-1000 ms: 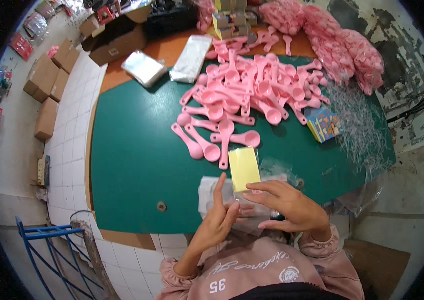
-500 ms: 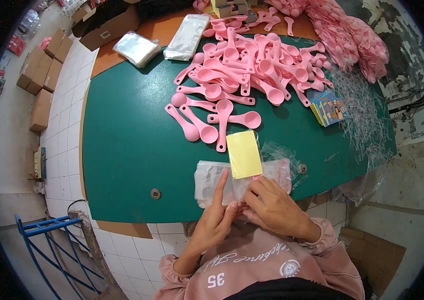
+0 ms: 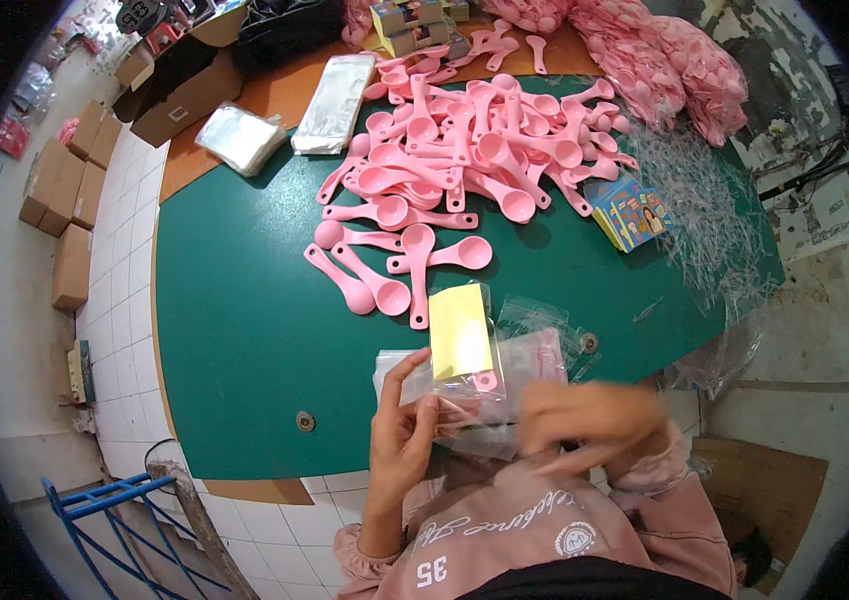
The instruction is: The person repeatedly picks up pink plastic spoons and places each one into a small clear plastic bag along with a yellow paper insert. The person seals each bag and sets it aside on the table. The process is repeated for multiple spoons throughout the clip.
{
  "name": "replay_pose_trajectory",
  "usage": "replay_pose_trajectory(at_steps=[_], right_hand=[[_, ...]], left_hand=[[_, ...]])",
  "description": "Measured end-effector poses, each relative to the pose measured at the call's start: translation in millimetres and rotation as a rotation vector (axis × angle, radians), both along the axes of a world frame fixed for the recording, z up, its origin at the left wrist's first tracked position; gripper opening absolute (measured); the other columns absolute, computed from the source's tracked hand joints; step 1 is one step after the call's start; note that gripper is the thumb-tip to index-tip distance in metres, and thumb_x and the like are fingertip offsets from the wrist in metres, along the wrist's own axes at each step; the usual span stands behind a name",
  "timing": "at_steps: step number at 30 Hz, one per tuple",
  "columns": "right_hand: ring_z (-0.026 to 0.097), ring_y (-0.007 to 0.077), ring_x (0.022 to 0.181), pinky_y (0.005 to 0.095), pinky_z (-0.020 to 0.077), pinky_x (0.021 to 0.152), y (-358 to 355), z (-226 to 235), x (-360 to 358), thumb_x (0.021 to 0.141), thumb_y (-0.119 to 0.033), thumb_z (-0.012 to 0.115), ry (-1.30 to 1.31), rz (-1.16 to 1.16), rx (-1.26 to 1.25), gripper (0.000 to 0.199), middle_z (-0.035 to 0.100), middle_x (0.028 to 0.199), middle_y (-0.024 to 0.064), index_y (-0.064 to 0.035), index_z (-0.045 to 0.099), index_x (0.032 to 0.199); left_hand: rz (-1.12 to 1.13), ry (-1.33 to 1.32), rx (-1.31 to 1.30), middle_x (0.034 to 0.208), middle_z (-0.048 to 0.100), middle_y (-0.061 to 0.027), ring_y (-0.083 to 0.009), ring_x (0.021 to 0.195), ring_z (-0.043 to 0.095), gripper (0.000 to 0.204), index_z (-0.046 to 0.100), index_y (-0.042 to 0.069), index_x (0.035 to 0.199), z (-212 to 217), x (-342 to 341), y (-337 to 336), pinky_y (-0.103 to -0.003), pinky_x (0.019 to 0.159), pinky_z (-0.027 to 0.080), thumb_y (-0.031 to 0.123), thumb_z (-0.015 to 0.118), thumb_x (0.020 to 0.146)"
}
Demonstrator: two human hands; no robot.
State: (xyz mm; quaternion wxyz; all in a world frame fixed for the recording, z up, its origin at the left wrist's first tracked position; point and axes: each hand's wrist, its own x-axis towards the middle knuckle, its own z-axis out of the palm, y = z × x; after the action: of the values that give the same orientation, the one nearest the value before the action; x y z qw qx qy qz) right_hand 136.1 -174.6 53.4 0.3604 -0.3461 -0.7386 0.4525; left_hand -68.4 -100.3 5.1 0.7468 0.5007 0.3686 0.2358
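Near the table's front edge, my left hand (image 3: pixel 403 432) grips the lower left edge of a clear plastic bag (image 3: pixel 465 412) between thumb and forefinger. Inside the bag is a blank yellow card (image 3: pixel 461 335), and below it shows the pink handle end of a measuring spoon (image 3: pixel 486 381). Most of that spoon is hard to make out through the plastic. To the right of the bag, my right hand (image 3: pixel 593 422) is apart from it and smeared by motion, so its fingers cannot be read. A stack of flat clear bags (image 3: pixel 530 360) lies under the held one.
Loose pink measuring spoons (image 3: pixel 420 265) lead back to a large heap (image 3: pixel 485 140). Printed cards (image 3: pixel 633 215) are stacked beside tangled clear plastic strips (image 3: pixel 710 220). Bag bundles (image 3: pixel 335 105) lie at the far left, and bagged spoons (image 3: pixel 660 70) at the far right.
My right hand has left the bag and swung to the right. My left hand now holds the bag's edge, with the bag lifted slightly. The whole view has shifted a little.
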Motion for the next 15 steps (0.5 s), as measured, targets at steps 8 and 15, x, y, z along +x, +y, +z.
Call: replay_pose_trajectory(at_steps=[8,15], right_hand=[[0.056,0.0285,0.078,0.0352,0.0436,0.07,-63,-14,252,0.082,-0.012,0.051,-1.02,-1.437,0.091,0.017,0.058,0.082,0.0142,-0.0002,0.055,0.093],[0.051,0.0269,0.083,0.0317,0.0442,0.072,-20,-25,16,0.06,-0.014,0.076,-0.356,-0.678,0.112,0.053,0.047,0.091,0.0112,-0.0043,0.05,0.105]], left_hand=[[-0.173,-0.129,-0.022,0.089,0.062,-0.0074,-0.012,0.084,0.06,0.022,0.057,-0.006,0.099,3,9,3,-0.022,0.071,0.046,0.006,0.04,0.091],[-0.11,-0.084,-0.081,0.091,0.062,-0.0087,-0.0133,0.083,0.061,0.023,0.056,-0.006,0.098,-2,-1,0,-0.022,0.072,0.047,0.008,0.04,0.092]])
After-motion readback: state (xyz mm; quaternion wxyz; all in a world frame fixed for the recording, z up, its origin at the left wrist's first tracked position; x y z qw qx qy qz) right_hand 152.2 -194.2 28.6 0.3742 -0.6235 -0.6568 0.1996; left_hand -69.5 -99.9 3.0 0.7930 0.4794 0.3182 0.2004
